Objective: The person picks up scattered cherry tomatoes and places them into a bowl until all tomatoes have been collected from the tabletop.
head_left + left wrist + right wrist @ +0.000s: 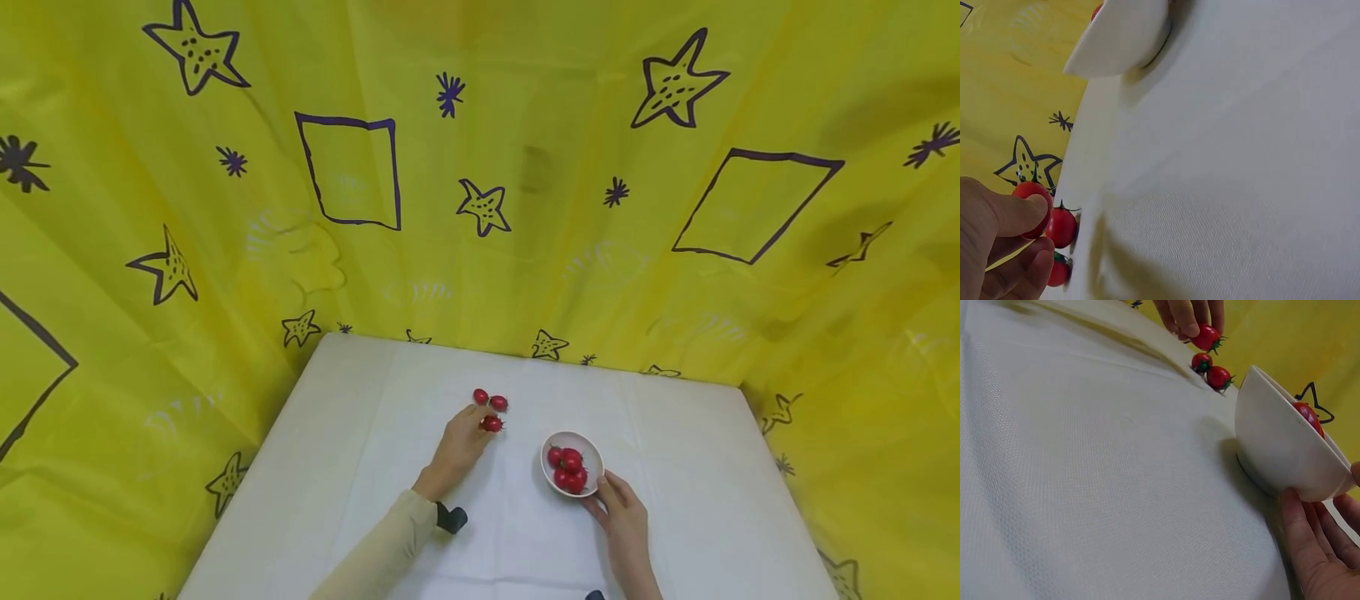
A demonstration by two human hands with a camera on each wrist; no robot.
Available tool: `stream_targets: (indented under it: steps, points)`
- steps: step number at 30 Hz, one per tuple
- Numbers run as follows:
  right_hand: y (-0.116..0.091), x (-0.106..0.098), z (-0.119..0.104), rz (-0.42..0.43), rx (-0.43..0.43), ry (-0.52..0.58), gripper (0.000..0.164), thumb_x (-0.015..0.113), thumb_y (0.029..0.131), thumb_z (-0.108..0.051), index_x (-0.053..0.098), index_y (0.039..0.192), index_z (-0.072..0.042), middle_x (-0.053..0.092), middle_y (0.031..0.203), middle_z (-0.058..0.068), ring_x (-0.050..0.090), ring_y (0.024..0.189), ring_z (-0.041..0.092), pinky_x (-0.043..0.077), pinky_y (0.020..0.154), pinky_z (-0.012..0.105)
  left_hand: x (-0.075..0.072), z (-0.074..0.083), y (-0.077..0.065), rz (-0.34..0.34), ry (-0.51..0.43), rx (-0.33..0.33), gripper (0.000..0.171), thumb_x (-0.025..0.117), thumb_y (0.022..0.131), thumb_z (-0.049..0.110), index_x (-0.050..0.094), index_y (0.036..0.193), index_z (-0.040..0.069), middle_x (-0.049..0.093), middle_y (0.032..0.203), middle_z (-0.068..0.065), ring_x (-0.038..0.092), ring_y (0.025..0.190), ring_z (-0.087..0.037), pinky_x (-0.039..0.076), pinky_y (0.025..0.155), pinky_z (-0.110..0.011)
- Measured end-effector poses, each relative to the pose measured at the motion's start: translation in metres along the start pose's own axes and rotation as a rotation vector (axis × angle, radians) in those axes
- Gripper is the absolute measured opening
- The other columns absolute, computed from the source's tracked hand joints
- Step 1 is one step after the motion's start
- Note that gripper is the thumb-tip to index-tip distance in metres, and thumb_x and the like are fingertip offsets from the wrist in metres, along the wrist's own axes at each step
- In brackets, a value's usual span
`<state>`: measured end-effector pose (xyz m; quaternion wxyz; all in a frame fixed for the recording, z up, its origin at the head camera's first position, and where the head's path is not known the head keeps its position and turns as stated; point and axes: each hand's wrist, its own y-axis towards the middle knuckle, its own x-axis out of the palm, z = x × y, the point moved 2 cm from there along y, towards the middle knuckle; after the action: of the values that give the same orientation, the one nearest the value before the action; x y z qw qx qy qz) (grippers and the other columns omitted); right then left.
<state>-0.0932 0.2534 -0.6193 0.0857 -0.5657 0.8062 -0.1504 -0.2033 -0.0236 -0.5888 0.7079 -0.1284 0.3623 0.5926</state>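
Observation:
My left hand (459, 446) pinches a red cherry tomato (1033, 206) between thumb and fingers, its green stem showing. Just beyond it, two more cherry tomatoes (490, 400) lie on the white table, close together. To the right is a small white bowl (1279, 440) with several cherry tomatoes (567, 469) inside. My right hand (622, 517) holds the bowl at its near right side, thumb at the rim and fingers beneath; in the right wrist view the bowl looks tilted, and whether its base touches the cloth I cannot tell.
A white cloth covers the table (697, 483). Yellow curtain (525, 250) printed with dark stars and squares surrounds its back and sides. A black strap end (452, 518) sticks out at the left wrist, beside the pale sleeve (386, 542).

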Motion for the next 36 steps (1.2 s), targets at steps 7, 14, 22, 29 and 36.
stream_targets:
  steps: [7, 14, 22, 29, 36]
  points:
    - [-0.001, 0.003, -0.001, -0.006, -0.005, -0.004, 0.058, 0.054, 0.11, -0.029, 0.039, 0.154, 0.005, 0.044, 0.155, 0.025, 0.065, 0.101, -0.008, 0.059, 0.096, 0.025, 0.004, 0.012, -0.001, -0.029, -0.063, 0.002, 0.027, 0.076, 0.092, 0.002, 0.07, 0.118, 0.01, 0.071, 0.116, -0.004, 0.067, 0.101, -0.018, 0.06, 0.088, -0.032]
    - [0.0, 0.004, -0.003, -0.006, -0.002, 0.002, 0.06, 0.054, 0.11, -0.031, 0.038, 0.155, 0.005, 0.039, 0.159, 0.027, 0.065, 0.099, -0.008, 0.059, 0.096, 0.025, 0.005, 0.026, -0.001, -0.056, -0.065, 0.054, 0.028, 0.076, 0.093, 0.005, 0.07, 0.12, 0.011, 0.071, 0.116, -0.003, 0.068, 0.102, -0.016, 0.06, 0.089, -0.029]
    - [0.0, 0.002, 0.0, -0.006, 0.008, -0.001, 0.061, 0.054, 0.11, -0.03, 0.037, 0.155, 0.006, 0.038, 0.16, 0.027, 0.064, 0.098, -0.01, 0.059, 0.096, 0.025, 0.013, 0.039, -0.004, -0.135, -0.087, 0.091, 0.028, 0.076, 0.094, 0.006, 0.071, 0.121, 0.013, 0.071, 0.115, 0.0, 0.066, 0.101, -0.012, 0.058, 0.087, -0.022]
    - [0.001, 0.003, 0.0, -0.021, 0.0, -0.015, 0.063, 0.054, 0.11, -0.033, 0.036, 0.155, 0.006, 0.037, 0.162, 0.029, 0.063, 0.099, -0.012, 0.059, 0.096, 0.025, 0.019, 0.052, -0.004, -0.169, -0.142, 0.148, 0.028, 0.076, 0.095, 0.008, 0.071, 0.122, 0.013, 0.072, 0.113, 0.0, 0.066, 0.099, -0.011, 0.056, 0.083, -0.017]
    - [0.002, 0.003, -0.001, -0.026, 0.001, -0.022, 0.062, 0.053, 0.11, -0.032, 0.036, 0.156, 0.006, 0.038, 0.162, 0.028, 0.063, 0.099, -0.013, 0.059, 0.097, 0.024, 0.023, 0.064, -0.004, -0.236, -0.139, 0.203, 0.03, 0.074, 0.096, 0.007, 0.07, 0.125, 0.013, 0.071, 0.117, -0.002, 0.067, 0.103, -0.012, 0.055, 0.086, -0.017]
